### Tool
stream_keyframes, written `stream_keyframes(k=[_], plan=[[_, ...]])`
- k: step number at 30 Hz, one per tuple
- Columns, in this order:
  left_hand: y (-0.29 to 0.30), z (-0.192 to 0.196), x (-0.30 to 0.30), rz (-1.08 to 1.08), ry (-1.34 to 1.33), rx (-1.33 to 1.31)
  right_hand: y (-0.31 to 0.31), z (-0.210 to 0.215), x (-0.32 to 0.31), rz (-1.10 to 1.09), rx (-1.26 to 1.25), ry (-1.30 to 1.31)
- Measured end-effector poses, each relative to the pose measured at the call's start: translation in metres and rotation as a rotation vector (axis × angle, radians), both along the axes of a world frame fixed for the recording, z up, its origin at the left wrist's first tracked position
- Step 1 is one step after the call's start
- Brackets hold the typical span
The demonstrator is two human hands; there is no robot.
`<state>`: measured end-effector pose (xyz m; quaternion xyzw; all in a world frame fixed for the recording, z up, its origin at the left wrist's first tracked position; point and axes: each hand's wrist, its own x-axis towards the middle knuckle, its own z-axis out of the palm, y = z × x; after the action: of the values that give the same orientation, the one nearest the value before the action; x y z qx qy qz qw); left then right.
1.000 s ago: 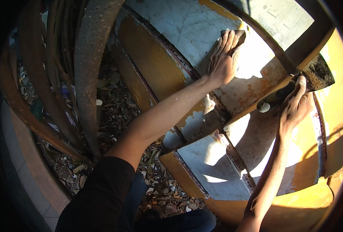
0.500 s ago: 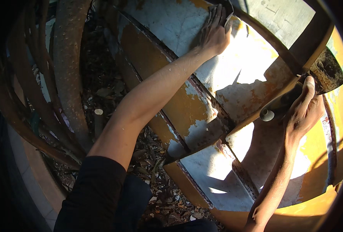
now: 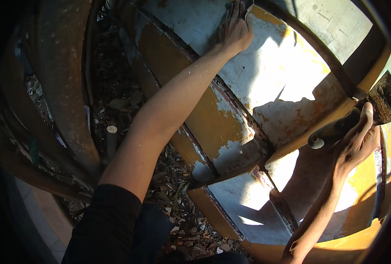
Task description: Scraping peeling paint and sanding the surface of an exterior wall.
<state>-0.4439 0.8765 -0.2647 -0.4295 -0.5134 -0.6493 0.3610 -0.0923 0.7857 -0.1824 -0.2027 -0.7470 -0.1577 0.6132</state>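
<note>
A large ribbed panel (image 3: 222, 119) fills the middle and right, its ochre paint flaking off a whitish layer. At its far part, my left hand (image 3: 235, 33) presses flat-fingered on a thin, dark, bent sheet (image 3: 249, 8) that looks like sandpaper; one edge sticks up beside the thumb. My right hand (image 3: 358, 143) is at the right side, wrapped round a scraper (image 3: 336, 130) with a dark handle and a wide, stained blade (image 3: 383, 99). The scraper's rounded handle end points left, and its blade points up and right. The fingers under the handle are hidden.
Raised ribs (image 3: 235, 103) and a yellow-edged crossbar (image 3: 310, 127) divide the panel. Thick brown stems (image 3: 68, 79) rise on the left. Dry leaves and paint chips (image 3: 191, 224) cover the ground below. A curved tiled edge (image 3: 41, 211) lies at lower left.
My left hand has slid up and to the left across the panel with the sheet. The view has shifted slightly; my right hand still holds the scraper in about the same spot on the panel.
</note>
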Motion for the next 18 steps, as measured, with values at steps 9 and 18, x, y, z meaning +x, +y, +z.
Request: stream_keyframes(k=[9,18], plan=[[-0.006,-0.025,0.036,-0.209,-0.200,0.011,0.007,-0.005,-0.001,-0.089,0.090,-0.010],[-0.018,-0.064,0.019,-0.197,-0.423,-0.042,-0.017,-0.001,-0.024,-0.032,0.185,-0.011]])
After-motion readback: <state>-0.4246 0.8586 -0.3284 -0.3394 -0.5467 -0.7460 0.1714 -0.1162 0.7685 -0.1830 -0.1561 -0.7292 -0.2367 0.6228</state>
